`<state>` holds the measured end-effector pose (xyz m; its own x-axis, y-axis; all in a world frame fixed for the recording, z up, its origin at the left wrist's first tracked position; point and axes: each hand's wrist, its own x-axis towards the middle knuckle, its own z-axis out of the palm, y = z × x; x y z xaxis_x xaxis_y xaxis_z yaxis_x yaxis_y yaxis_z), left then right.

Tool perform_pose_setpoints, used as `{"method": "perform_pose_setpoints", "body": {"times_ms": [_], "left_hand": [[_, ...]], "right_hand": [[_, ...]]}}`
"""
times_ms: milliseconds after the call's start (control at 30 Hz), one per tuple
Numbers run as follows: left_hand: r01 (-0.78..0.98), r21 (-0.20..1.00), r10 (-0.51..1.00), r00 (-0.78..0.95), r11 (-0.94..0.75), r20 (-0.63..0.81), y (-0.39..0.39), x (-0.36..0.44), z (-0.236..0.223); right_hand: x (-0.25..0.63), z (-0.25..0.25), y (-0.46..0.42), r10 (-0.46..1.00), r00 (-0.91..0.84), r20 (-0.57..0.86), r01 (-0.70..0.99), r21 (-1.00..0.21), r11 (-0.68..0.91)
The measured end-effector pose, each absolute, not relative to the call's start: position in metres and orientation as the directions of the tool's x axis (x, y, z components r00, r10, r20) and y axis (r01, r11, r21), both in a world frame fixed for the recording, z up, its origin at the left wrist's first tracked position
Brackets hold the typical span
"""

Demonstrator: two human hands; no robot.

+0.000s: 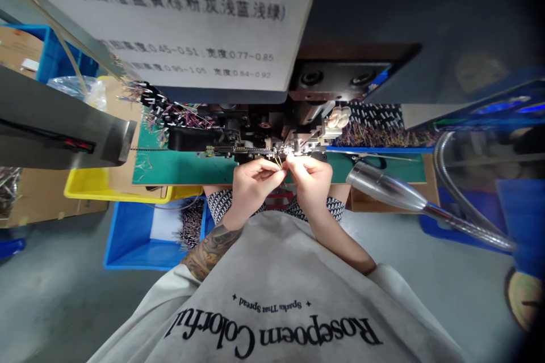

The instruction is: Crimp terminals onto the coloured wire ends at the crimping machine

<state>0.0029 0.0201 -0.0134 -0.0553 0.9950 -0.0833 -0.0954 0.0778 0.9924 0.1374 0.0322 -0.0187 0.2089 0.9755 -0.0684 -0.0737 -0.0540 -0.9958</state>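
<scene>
My left hand (255,184) is pinched around thin wires (278,163), with yellowish ends rising above the fingertips. Right beside it, my right hand (311,180) has thumb and index finger pressed together at the tooling of a crimping machine (264,125). What those right fingers hold is too small to make out. Both hands are close together at the front of the machine, above the near edge of a green mat (187,169). A thin terminal strip (170,150) runs in from the left towards the tooling.
Bundled multicoloured wires (170,110) lie left of the machine, more wires (383,125) on the right. A metal lamp head (383,184) on a flexible neck juts in from the right. Tweezers (385,157) rest on the mat. Blue bin (140,238) and yellow bin (85,184) stand lower left.
</scene>
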Motion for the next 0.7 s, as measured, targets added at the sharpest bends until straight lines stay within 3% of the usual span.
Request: {"method": "perform_pose_setpoints", "body": {"times_ms": [200,467,700], "left_hand": [[-0.032,0.998,0.994,-0.087,0.06,-0.062,0.0207,0.002,-0.0163],[-0.012,0.99,0.986,-0.088,0.144,-0.144,0.02,0.0003,-0.0198],[-0.116,0.987,0.989,-0.079,0.114,-0.124,0.0203,0.0044,-0.0197]], "right_hand": [[0.1375,-0.0195,0.0333,0.974,0.209,-0.089,-0.089,-0.993,-0.072],[0.1372,-0.0185,0.0304,0.989,0.144,-0.043,-0.028,-0.999,-0.04],[0.1367,-0.0161,0.0318,0.971,0.24,-0.023,-0.055,-0.998,-0.01]]}}
